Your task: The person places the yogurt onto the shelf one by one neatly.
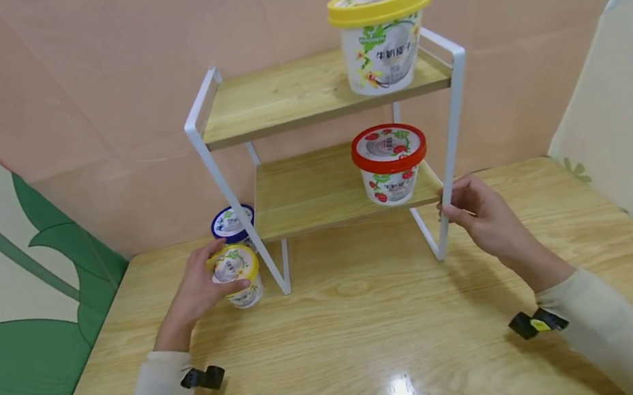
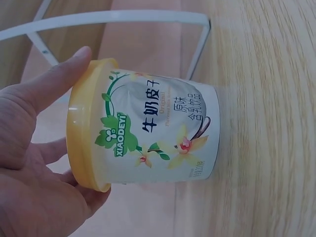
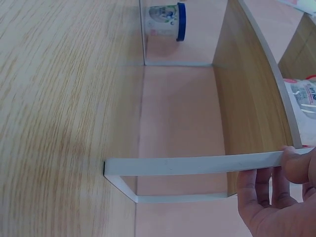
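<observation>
My left hand (image 1: 201, 283) grips a white tub with a yellow lid (image 1: 238, 265) by its rim, left of a two-tier shelf (image 1: 315, 187). In the left wrist view, thumb and fingers curl round the lid of this tub (image 2: 153, 128), whose base is at the table surface. Directly behind it stands a blue-lidded tub (image 1: 233, 223), partly hidden by the shelf leg. My right hand (image 1: 481, 216) pinches the shelf's white right leg; in the right wrist view, the thumb and fingers of that hand (image 3: 279, 195) are on either side of the metal frame (image 3: 197, 164).
Another yellow-lidded tub (image 1: 381, 39) stands on the top board's right end. Below it, a red-lidded tub (image 1: 391, 165) sits on the lower board. The shelf stands on a wood-grain table (image 1: 341, 352), with a pink backdrop (image 1: 118, 84) behind.
</observation>
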`<act>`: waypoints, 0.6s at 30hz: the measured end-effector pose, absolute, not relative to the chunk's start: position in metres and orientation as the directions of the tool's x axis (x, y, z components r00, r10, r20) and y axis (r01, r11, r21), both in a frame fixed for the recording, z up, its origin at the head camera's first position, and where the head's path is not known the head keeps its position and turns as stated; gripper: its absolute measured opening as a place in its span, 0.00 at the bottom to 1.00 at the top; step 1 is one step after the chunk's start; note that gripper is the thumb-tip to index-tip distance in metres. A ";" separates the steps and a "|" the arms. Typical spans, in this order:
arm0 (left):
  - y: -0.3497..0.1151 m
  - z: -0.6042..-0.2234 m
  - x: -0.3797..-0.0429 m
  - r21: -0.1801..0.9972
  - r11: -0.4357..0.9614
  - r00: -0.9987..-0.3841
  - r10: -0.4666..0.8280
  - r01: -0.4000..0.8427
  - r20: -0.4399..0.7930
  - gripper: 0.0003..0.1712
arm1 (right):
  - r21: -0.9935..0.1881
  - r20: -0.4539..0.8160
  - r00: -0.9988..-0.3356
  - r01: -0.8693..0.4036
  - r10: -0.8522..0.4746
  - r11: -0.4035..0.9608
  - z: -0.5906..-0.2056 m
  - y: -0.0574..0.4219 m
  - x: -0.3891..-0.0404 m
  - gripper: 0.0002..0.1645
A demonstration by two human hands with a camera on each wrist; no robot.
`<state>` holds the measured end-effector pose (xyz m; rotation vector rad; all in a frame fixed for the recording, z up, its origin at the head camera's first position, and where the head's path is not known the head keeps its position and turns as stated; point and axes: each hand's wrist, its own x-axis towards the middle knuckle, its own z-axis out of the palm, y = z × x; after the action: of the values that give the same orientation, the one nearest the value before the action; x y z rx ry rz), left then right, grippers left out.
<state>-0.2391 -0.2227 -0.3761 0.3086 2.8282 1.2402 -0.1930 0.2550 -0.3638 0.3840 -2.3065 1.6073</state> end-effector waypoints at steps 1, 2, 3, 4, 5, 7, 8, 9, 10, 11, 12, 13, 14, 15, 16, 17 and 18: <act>-0.223 -0.376 -0.239 0.732 0.662 -0.980 0.195 0.161 0.040 0.57 | -0.862 0.392 -0.919 -0.384 -0.044 0.331 -0.364 0.255 -0.193 0.11; -0.223 -0.376 -0.239 0.735 0.660 -0.981 0.193 0.156 0.035 0.57 | -0.864 0.391 -0.919 -0.383 -0.042 0.327 -0.364 0.255 -0.193 0.11; -0.222 -0.375 -0.239 0.738 0.658 -0.981 0.192 0.150 0.028 0.57 | -0.865 0.392 -0.919 -0.383 -0.042 0.324 -0.364 0.255 -0.193 0.11; -0.222 -0.375 -0.239 0.740 0.657 -0.981 0.192 0.146 0.022 0.57 | -0.866 0.392 -0.919 -0.384 -0.043 0.320 -0.364 0.255 -0.193 0.11; -0.222 -0.375 -0.239 0.743 0.654 -0.981 0.195 0.143 0.017 0.57 | -0.866 0.392 -0.919 -0.384 -0.042 0.321 -0.364 0.255 -0.193 0.11; -0.222 -0.375 -0.238 0.747 0.650 -0.979 0.203 0.140 0.007 0.57 | -0.866 0.389 -0.921 -0.380 -0.039 0.326 -0.363 0.256 -0.193 0.11; -0.222 -0.374 -0.238 0.747 0.650 -0.978 0.206 0.140 0.003 0.57 | -0.865 0.388 -0.921 -0.379 -0.041 0.330 -0.363 0.256 -0.193 0.11; -0.222 -0.374 -0.237 0.741 0.656 -0.977 0.212 0.143 0.001 0.57 | -0.864 0.387 -0.921 -0.379 -0.042 0.332 -0.363 0.256 -0.192 0.11; -0.222 -0.374 -0.237 0.737 0.661 -0.977 0.214 0.144 -0.002 0.57 | -0.863 0.386 -0.922 -0.377 -0.044 0.337 -0.363 0.256 -0.192 0.11; -0.222 -0.374 -0.236 0.731 0.667 -0.976 0.217 0.145 -0.005 0.57 | -0.861 0.383 -0.923 -0.375 -0.045 0.343 -0.363 0.256 -0.192 0.11; -0.222 -0.374 -0.236 0.725 0.673 -0.976 0.217 0.145 -0.006 0.57 | -0.860 0.381 -0.923 -0.373 -0.047 0.347 -0.363 0.255 -0.192 0.11; -0.223 -0.373 -0.235 0.720 0.678 -0.975 0.220 0.148 -0.007 0.57 | -0.860 0.380 -0.924 -0.373 -0.050 0.349 -0.363 0.255 -0.193 0.11; -0.223 -0.373 -0.234 0.715 0.683 -0.975 0.221 0.149 -0.007 0.57 | -0.859 0.380 -0.923 -0.373 -0.052 0.350 -0.363 0.255 -0.193 0.10; -0.223 -0.373 -0.234 0.712 0.685 -0.974 0.228 0.157 -0.004 0.57 | -0.859 0.381 -0.923 -0.375 -0.054 0.350 -0.363 0.255 -0.193 0.11; -0.223 -0.373 -0.233 0.711 0.684 -0.973 0.232 0.161 -0.003 0.57 | -0.858 0.381 -0.923 -0.375 -0.054 0.351 -0.363 0.255 -0.193 0.11; -0.223 -0.373 -0.231 0.713 0.681 -0.971 0.238 0.167 0.000 0.57 | -0.859 0.381 -0.923 -0.375 -0.055 0.349 -0.363 0.256 -0.193 0.11; -0.223 -0.374 -0.230 0.715 0.678 -0.971 0.241 0.170 0.002 0.57 | -0.859 0.382 -0.923 -0.376 -0.055 0.347 -0.363 0.256 -0.193 0.11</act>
<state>-0.2300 -0.2226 -0.3735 0.3423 2.7929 1.1751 -0.1926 0.2557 -0.3632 0.3843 -2.3281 1.6014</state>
